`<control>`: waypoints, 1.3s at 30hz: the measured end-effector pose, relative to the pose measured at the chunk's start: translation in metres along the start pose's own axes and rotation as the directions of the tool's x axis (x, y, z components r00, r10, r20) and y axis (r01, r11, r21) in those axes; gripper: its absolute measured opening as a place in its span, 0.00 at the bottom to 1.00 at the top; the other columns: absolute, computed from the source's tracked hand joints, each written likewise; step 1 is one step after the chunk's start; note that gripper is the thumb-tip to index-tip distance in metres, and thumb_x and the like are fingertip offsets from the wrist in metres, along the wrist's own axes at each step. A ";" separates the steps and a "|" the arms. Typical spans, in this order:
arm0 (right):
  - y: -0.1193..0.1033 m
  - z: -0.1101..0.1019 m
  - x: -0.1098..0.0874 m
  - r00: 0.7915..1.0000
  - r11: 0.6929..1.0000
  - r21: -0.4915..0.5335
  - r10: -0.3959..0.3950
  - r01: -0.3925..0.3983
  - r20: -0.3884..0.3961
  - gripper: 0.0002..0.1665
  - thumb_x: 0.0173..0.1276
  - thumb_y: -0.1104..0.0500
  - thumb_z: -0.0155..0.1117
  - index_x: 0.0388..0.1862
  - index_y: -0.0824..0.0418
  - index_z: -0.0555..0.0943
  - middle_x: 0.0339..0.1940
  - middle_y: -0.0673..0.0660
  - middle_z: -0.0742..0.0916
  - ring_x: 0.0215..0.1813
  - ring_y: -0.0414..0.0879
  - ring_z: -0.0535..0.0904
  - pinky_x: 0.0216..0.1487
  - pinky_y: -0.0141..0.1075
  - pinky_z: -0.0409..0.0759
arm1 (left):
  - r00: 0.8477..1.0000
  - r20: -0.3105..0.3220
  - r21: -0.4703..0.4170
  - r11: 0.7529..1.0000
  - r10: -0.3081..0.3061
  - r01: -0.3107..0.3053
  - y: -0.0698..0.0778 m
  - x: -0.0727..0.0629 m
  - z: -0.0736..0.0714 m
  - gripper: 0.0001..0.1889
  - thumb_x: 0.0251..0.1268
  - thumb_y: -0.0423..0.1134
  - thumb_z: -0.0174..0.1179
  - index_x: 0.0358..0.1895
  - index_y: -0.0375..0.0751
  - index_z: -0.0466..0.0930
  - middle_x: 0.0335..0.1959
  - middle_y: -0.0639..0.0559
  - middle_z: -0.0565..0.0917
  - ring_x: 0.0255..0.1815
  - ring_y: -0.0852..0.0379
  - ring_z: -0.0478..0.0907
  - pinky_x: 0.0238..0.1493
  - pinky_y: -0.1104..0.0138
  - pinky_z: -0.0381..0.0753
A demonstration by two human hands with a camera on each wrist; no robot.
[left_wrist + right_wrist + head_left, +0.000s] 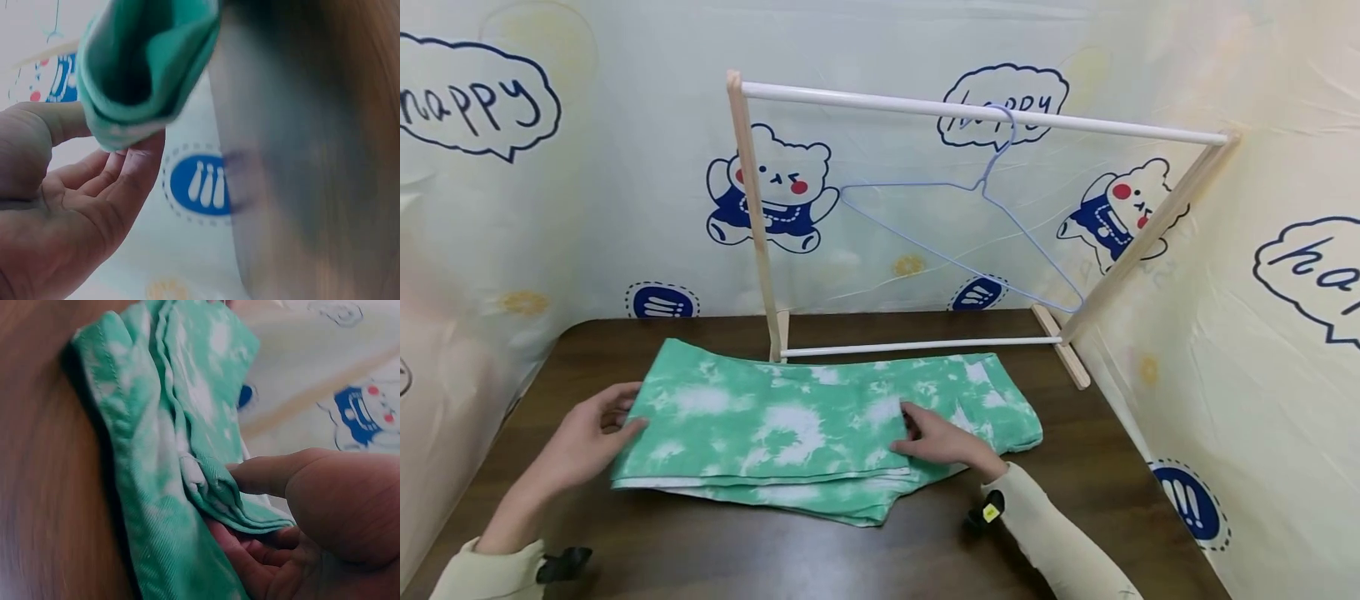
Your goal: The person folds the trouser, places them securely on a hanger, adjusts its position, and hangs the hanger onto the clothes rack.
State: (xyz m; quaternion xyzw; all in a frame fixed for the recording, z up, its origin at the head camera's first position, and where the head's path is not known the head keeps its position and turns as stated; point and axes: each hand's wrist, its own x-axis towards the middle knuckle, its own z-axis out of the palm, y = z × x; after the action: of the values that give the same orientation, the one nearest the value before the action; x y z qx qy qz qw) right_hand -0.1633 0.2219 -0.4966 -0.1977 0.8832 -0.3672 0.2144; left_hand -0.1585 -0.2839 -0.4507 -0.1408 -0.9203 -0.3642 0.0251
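A folded garment [790,425] of green-and-white tie-dye twill lies in layers across the table. At its left end, my left hand [587,437] pinches the folded edge between thumb and fingers. The left wrist view shows the rolled green fold [150,106] between thumb and fingers of that hand [81,194]. Toward the garment's right part, my right hand [942,435] pinches the end of the upper layers. In the right wrist view, the thumb [262,475] lies over the stacked hems [215,481], with the other fingers underneath. Whether it is a shirt or trousers cannot be told.
Behind the garment stands a clothes rack with a white top bar [865,100] and wooden legs [756,225]. A light-blue wire hanger [955,250] hangs from that bar. The brown wooden table [760,554] borders a printed curtain [647,167] at the back and sides.
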 end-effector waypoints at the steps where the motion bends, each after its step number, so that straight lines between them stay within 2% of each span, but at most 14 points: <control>1: -0.003 0.004 0.003 1.000 1.000 0.001 -0.008 0.008 -0.003 0.19 0.75 0.50 0.64 0.50 0.60 0.70 0.34 0.53 0.77 0.33 0.42 0.73 0.33 0.36 0.70 | 1.000 -0.020 0.014 1.000 -0.009 0.010 -0.004 -0.001 -0.003 0.25 0.69 0.29 0.64 0.64 0.19 0.68 0.46 0.29 0.82 0.36 0.81 0.70 0.34 0.82 0.74; 8: -0.021 0.021 0.016 0.999 0.999 0.030 -0.044 0.045 -0.013 0.19 0.76 0.50 0.63 0.48 0.63 0.70 0.30 0.52 0.76 0.29 0.41 0.70 0.31 0.34 0.67 | 0.991 -0.106 0.064 0.994 -0.079 0.086 -0.024 -0.007 -0.011 0.23 0.70 0.29 0.63 0.63 0.20 0.70 0.45 0.29 0.81 0.34 0.83 0.66 0.31 0.84 0.70; 12: -0.021 0.023 0.018 0.999 0.998 0.049 -0.034 0.036 -0.023 0.21 0.76 0.50 0.63 0.54 0.64 0.70 0.30 0.52 0.76 0.28 0.42 0.70 0.30 0.34 0.67 | 0.987 -0.064 0.089 0.984 -0.146 0.152 -0.034 -0.009 -0.006 0.24 0.73 0.32 0.60 0.65 0.19 0.68 0.48 0.25 0.79 0.41 0.56 0.82 0.32 0.73 0.76; 15: -0.022 0.023 0.017 0.999 0.998 0.057 -0.029 0.031 -0.026 0.22 0.77 0.51 0.62 0.57 0.65 0.69 0.32 0.52 0.76 0.30 0.42 0.70 0.31 0.35 0.68 | 0.982 0.023 0.110 0.977 -0.187 0.183 -0.038 -0.010 -0.004 0.29 0.75 0.36 0.58 0.68 0.17 0.62 0.54 0.20 0.76 0.49 0.27 0.78 0.38 0.55 0.83; 16: -0.022 0.023 0.017 0.999 0.998 0.061 -0.033 0.035 -0.028 0.22 0.77 0.51 0.61 0.57 0.65 0.69 0.32 0.52 0.75 0.30 0.41 0.70 0.32 0.34 0.67 | 0.980 0.053 0.122 0.975 -0.192 0.185 -0.038 -0.011 -0.004 0.32 0.76 0.38 0.58 0.69 0.17 0.60 0.56 0.19 0.74 0.52 0.25 0.76 0.41 0.48 0.82; 18: -0.022 0.023 0.018 0.998 0.996 0.071 -0.053 0.055 -0.031 0.20 0.78 0.53 0.60 0.53 0.68 0.70 0.31 0.52 0.73 0.29 0.41 0.68 0.32 0.34 0.66 | 0.981 0.102 0.136 0.979 -0.164 0.149 -0.037 -0.013 -0.002 0.37 0.73 0.43 0.62 0.72 0.18 0.57 0.62 0.18 0.70 0.58 0.22 0.72 0.48 0.39 0.78; 22: -0.021 0.022 0.018 0.997 0.993 0.097 -0.065 0.069 -0.042 0.27 0.79 0.55 0.58 0.66 0.73 0.68 0.29 0.52 0.75 0.27 0.39 0.66 0.31 0.33 0.66 | 0.982 0.177 0.130 0.990 -0.069 0.046 -0.031 -0.020 0.008 0.51 0.59 0.49 0.75 0.76 0.27 0.55 0.72 0.14 0.54 0.69 0.15 0.56 0.55 0.25 0.63; 24: -0.021 0.022 0.017 0.997 0.990 0.124 -0.061 0.066 -0.046 0.35 0.80 0.56 0.57 0.75 0.74 0.60 0.35 0.56 0.81 0.27 0.38 0.71 0.32 0.32 0.72 | 0.979 0.204 0.105 0.994 -0.017 -0.005 -0.027 -0.024 0.015 0.56 0.49 0.49 0.80 0.77 0.31 0.56 0.75 0.15 0.47 0.71 0.14 0.47 0.56 0.22 0.57; 26: -0.022 0.021 0.015 0.998 0.986 0.160 -0.045 0.052 -0.046 0.38 0.81 0.56 0.55 0.79 0.73 0.54 0.47 0.63 0.84 0.31 0.41 0.78 0.34 0.33 0.78 | 0.973 0.232 0.110 0.993 0.005 -0.031 -0.025 -0.026 0.022 0.57 0.44 0.48 0.82 0.77 0.33 0.58 0.76 0.15 0.45 0.73 0.14 0.42 0.58 0.21 0.52; 29: -0.027 0.017 0.013 0.999 0.976 0.214 -0.030 0.038 -0.042 0.40 0.82 0.56 0.52 0.81 0.73 0.48 0.67 0.74 0.76 0.47 0.52 0.85 0.39 0.36 0.85 | 0.967 0.255 0.146 0.987 0.022 -0.061 -0.023 -0.026 0.029 0.53 0.42 0.41 0.83 0.74 0.32 0.63 0.76 0.15 0.47 0.74 0.14 0.42 0.61 0.21 0.49; 31: -0.033 0.012 0.011 0.999 0.971 0.236 -0.027 0.036 -0.041 0.40 0.83 0.56 0.51 0.82 0.72 0.47 0.72 0.76 0.70 0.57 0.59 0.83 0.41 0.38 0.86 | 0.964 0.264 0.172 0.983 0.013 -0.061 -0.022 -0.025 0.032 0.49 0.44 0.36 0.81 0.73 0.30 0.65 0.75 0.15 0.49 0.74 0.15 0.44 0.63 0.22 0.47; 33: -0.041 0.005 0.010 0.998 0.969 0.243 -0.035 0.046 -0.049 0.40 0.83 0.56 0.51 0.81 0.72 0.48 0.73 0.77 0.69 0.62 0.62 0.80 0.43 0.42 0.87 | 0.964 0.266 0.174 0.983 0.011 -0.060 -0.022 -0.025 0.033 0.45 0.46 0.31 0.78 0.72 0.30 0.67 0.75 0.15 0.51 0.74 0.16 0.45 0.64 0.22 0.47; 36: -0.051 -0.007 0.007 0.996 0.966 0.250 -0.049 0.066 -0.071 0.39 0.83 0.58 0.51 0.81 0.72 0.48 0.72 0.76 0.71 0.61 0.63 0.80 0.45 0.49 0.87 | 0.963 0.268 0.148 0.987 0.021 -0.063 -0.021 -0.025 0.033 0.41 0.48 0.27 0.75 0.71 0.30 0.69 0.75 0.18 0.54 0.75 0.19 0.47 0.66 0.23 0.45; 39: -0.057 -0.018 0.005 0.992 0.966 0.239 -0.074 0.097 -0.102 0.38 0.82 0.59 0.50 0.81 0.74 0.49 0.69 0.76 0.74 0.60 0.62 0.81 0.44 0.48 0.86 | 0.967 0.247 0.154 0.984 0.052 -0.093 -0.020 -0.026 0.033 0.39 0.47 0.25 0.73 0.69 0.31 0.72 0.75 0.22 0.58 0.74 0.21 0.53 0.66 0.27 0.55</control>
State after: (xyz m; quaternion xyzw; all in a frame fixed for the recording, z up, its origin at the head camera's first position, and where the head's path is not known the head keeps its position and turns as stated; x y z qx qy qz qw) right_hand -0.1662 0.1923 -0.4440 -0.1909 0.8311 -0.4904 0.1799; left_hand -0.1371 -0.2815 -0.4925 -0.2153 -0.9375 -0.2661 -0.0626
